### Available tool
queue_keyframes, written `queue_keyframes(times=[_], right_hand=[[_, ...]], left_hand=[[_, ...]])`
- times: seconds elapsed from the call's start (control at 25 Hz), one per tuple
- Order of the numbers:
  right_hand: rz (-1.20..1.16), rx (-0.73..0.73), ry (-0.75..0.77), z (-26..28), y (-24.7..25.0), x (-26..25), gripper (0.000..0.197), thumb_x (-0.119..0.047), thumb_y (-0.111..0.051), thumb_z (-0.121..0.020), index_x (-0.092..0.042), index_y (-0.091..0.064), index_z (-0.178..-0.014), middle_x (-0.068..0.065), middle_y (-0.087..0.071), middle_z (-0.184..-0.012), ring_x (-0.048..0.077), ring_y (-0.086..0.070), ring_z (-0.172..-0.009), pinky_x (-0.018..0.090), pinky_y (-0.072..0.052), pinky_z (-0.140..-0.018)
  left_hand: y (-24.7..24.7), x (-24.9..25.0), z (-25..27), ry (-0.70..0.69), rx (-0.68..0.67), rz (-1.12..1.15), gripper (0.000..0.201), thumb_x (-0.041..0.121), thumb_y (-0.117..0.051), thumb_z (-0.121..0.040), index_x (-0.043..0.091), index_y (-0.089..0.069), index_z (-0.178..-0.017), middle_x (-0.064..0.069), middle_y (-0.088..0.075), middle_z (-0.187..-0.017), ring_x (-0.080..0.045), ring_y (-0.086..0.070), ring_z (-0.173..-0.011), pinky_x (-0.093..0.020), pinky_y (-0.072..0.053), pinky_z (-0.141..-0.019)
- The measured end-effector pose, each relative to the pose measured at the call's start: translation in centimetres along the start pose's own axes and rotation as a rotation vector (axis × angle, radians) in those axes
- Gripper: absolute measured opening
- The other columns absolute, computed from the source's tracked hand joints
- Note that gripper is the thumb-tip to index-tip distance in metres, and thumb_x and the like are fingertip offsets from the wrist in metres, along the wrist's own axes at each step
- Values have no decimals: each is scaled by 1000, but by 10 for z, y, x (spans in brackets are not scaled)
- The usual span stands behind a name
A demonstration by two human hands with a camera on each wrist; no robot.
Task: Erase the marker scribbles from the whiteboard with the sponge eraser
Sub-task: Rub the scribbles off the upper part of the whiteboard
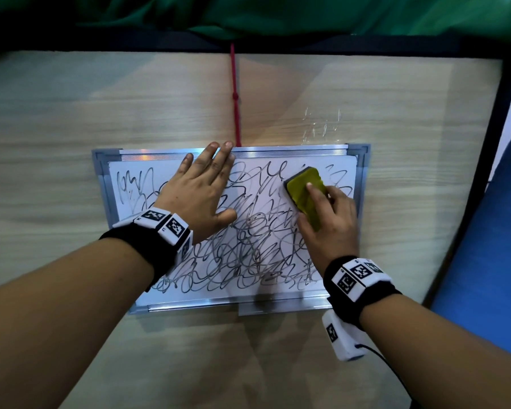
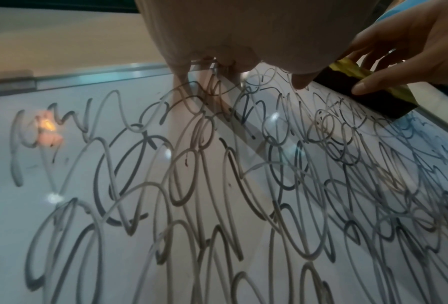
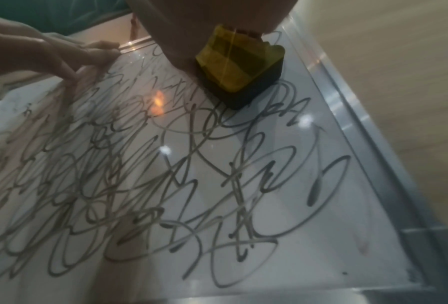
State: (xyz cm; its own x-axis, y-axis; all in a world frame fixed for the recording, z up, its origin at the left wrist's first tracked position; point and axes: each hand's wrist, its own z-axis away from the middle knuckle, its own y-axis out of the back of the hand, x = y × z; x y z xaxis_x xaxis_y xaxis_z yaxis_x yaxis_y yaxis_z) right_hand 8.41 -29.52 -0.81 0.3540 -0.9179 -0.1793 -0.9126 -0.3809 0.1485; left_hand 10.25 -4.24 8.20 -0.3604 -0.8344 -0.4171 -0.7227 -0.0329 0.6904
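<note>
**A:** Which step do I have in front of me now?

**B:** I judge it is the very start of the erasing. The whiteboard (image 1: 362, 184) lies flat on the wooden table (image 1: 71, 113), and the scribbles (image 1: 248, 246) cover almost all of its surface. I see no wiped patch anywhere.

**A:** And the two hands?

**B:** My left hand (image 1: 202, 191) lies flat on the upper left part of the board, fingers straight and spread, the tips reaching the far frame. It holds nothing; it only presses the board down. My right hand (image 1: 329, 219) grips the sponge eraser (image 1: 306, 188), with the index finger along its yellow top and the other fingers around its side. The right wrist view shows the eraser (image 3: 239, 67) with its dark felt side down on the board, near the far right corner.

**A:** What does the next move call for?

**B:** I think a firm sweep with the felt kept flat, from the right edge toward the middle, while the left hand steadies the board so it does not slide. Later the left hand must move away, because scribbles lie under and around it too.

**A:** Anything else on the table?

**B:** A red cord (image 1: 235, 95) runs from the far edge to the board frame.
</note>
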Motion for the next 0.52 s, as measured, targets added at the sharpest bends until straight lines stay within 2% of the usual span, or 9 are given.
queue_keyframes(times=[0.24, 0.44, 0.52], right_hand=[[3, 40, -116, -8, 4, 9, 54, -25, -69, -81, -15, -56, -132, 21, -52, -123, 26, -40, -111, 44, -45, -95], [13, 32, -77, -3, 3, 10, 54, -22, -71, -79, -14, -57, -131, 21, -52, -122, 30, -43, -110, 47, -47, -93], [30, 43, -111, -2, 8, 17, 55, -22, -71, -80, -14, -56, -132, 21, -52, -122, 30, -43, -110, 46, -46, -93]], left_hand=[[1, 1, 0, 0, -2, 11, 95, 64, -15, -74, 14, 9, -151, -1, 17, -158, -17, 17, -145, -44, -3, -119], [1, 0, 0, -5, 3, 2, 96, 64, -18, -73, 13, 4, -151, -2, 13, -159, -19, 13, -146, -45, -5, -119], [2, 0, 0, -7, -2, -5, 96, 64, -18, -73, 13, 5, -151, -2, 13, -159, -19, 13, -146, -45, -5, -119]])
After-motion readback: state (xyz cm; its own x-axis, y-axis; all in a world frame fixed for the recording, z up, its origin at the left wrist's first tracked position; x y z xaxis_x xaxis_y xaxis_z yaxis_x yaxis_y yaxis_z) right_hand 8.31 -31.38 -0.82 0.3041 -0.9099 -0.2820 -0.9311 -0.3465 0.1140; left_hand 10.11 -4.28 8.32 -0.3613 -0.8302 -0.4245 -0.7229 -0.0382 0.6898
